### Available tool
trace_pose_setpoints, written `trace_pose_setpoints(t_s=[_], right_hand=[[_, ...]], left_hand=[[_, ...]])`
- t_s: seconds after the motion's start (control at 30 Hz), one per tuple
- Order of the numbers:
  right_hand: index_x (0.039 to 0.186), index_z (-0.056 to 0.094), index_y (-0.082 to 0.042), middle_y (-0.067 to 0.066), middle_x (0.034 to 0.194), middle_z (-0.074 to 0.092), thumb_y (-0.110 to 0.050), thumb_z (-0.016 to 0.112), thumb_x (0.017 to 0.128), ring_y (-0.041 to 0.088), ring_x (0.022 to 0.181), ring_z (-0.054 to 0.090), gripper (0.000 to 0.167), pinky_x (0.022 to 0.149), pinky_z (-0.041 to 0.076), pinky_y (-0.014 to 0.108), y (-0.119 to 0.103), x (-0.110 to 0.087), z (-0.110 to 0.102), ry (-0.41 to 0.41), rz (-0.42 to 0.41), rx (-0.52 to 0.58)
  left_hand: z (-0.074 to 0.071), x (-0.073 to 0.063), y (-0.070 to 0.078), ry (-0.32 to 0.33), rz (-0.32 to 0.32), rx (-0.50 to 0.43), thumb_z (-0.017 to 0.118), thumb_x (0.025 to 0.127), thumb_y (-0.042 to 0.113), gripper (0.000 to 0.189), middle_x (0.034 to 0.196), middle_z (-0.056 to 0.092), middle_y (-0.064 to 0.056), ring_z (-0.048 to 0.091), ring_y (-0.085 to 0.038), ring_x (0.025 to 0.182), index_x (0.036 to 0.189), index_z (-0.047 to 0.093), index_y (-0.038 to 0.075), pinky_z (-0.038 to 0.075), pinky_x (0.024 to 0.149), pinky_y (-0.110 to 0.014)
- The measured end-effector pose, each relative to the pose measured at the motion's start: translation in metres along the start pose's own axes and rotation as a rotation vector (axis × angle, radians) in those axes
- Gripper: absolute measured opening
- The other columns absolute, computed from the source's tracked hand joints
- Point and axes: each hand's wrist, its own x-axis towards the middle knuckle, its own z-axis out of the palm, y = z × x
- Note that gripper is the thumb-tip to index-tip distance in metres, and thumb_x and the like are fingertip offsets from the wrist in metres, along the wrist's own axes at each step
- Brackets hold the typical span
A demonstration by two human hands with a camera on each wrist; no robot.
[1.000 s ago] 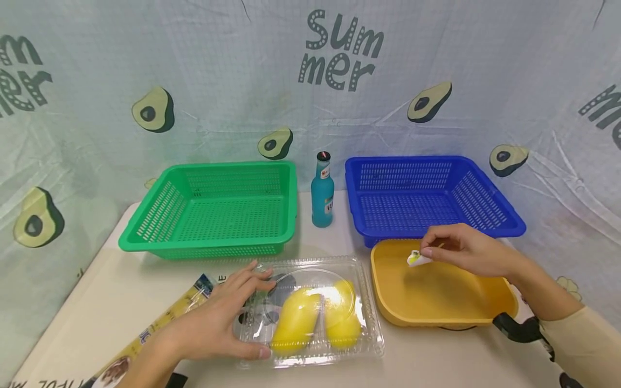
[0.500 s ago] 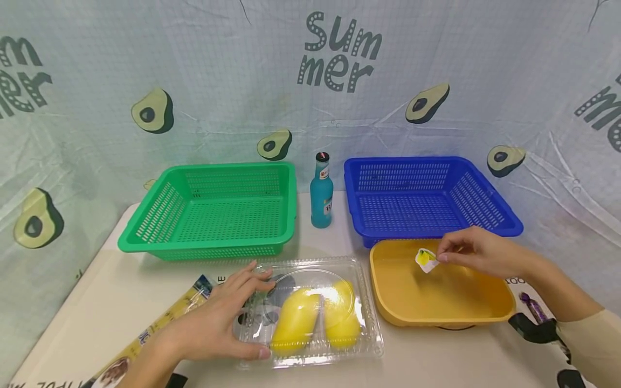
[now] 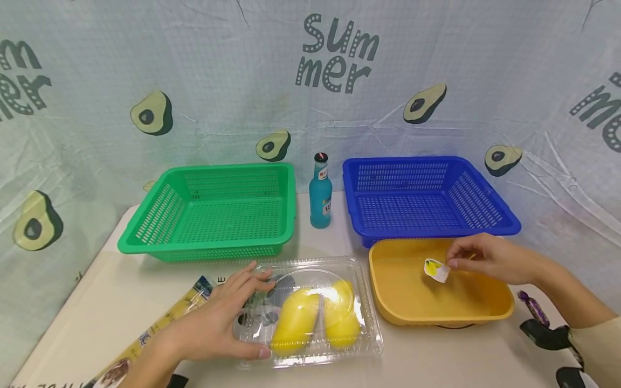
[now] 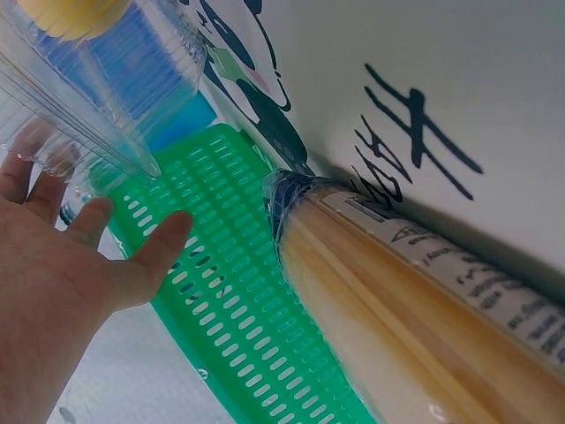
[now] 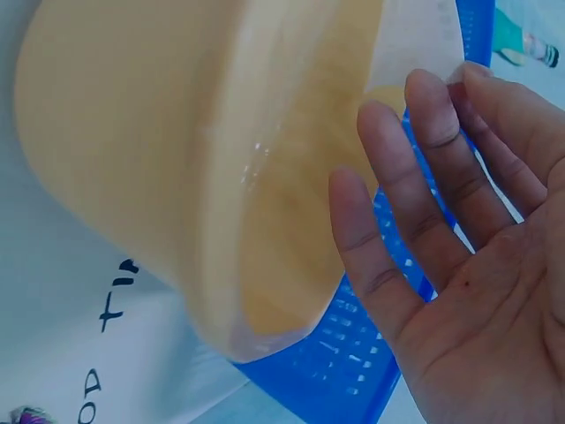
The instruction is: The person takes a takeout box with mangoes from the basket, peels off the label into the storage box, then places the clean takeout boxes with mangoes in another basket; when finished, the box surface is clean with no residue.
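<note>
My right hand (image 3: 495, 260) pinches a small white sticker (image 3: 436, 270) with a yellow fruit picture between thumb and forefinger, above a yellow-orange plastic tray (image 3: 385, 308). In the right wrist view, a white piece of the sticker (image 5: 415, 40) shows beyond the right hand (image 5: 494, 274), whose other fingers are loosely extended. Spread fingers of my left hand (image 3: 218, 326) rest at the left side of a lidded clear plastic container (image 3: 371, 345). Inside it lie two yellow mango-like fruits (image 3: 297, 320). The left wrist view shows the left hand (image 4: 88, 256) against the container's edge.
Behind stand a green basket (image 3: 213, 250), a blue bottle (image 3: 320, 202) and a blue basket (image 3: 356, 215). A long yellow packet (image 3: 162, 323) lies under the left forearm. A purple-wrapped stick (image 3: 533, 309) lies right of the tray.
My right hand has moved right and slightly nearer with the sticker, whose printed face has turned more into view. The left hand and the container have stayed put.
</note>
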Motion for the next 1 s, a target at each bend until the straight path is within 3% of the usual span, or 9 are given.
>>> trace_pose_setpoints(t_s=[0.3,0.73,1.0], right_hand=[[0.100,0.071,-0.023,-0.007,0.088,0.070,-0.008,0.066,0.100,0.006,0.076,0.058,0.016,0.061,0.047,0.023,0.0034,-0.0035,0.0025,0.002,0.010,-0.013],[0.105,0.072,-0.018,-0.006,0.093,0.072,-0.005,0.064,0.100,0.012,0.079,0.063,0.016,0.067,0.053,0.022,0.0095,-0.0068,0.0052,0.002,0.010,-0.004],[0.106,0.070,-0.025,-0.005,0.095,0.072,-0.005,0.064,0.101,0.012,0.082,0.065,0.022,0.070,0.055,0.022,0.0061,-0.0069,0.0045,0.027,-0.001,-0.021]], left_hand=[[0.0001,-0.0009,0.0002,0.000,-0.010,-0.004,0.084,0.073,0.064,0.085,0.165,0.032,0.004,0.012,-0.036,0.158,0.144,0.046,0.036,0.015,0.114,-0.079],[0.0015,-0.0007,-0.0010,0.005,0.008,-0.015,0.085,0.074,0.062,0.084,0.165,0.033,0.005,0.012,-0.036,0.158,0.144,0.046,0.036,0.016,0.112,-0.081],[0.0012,-0.0002,-0.0005,0.009,0.007,-0.014,0.085,0.074,0.062,0.084,0.164,0.034,0.004,0.013,-0.037,0.158,0.143,0.047,0.035,0.016,0.113,-0.080]])
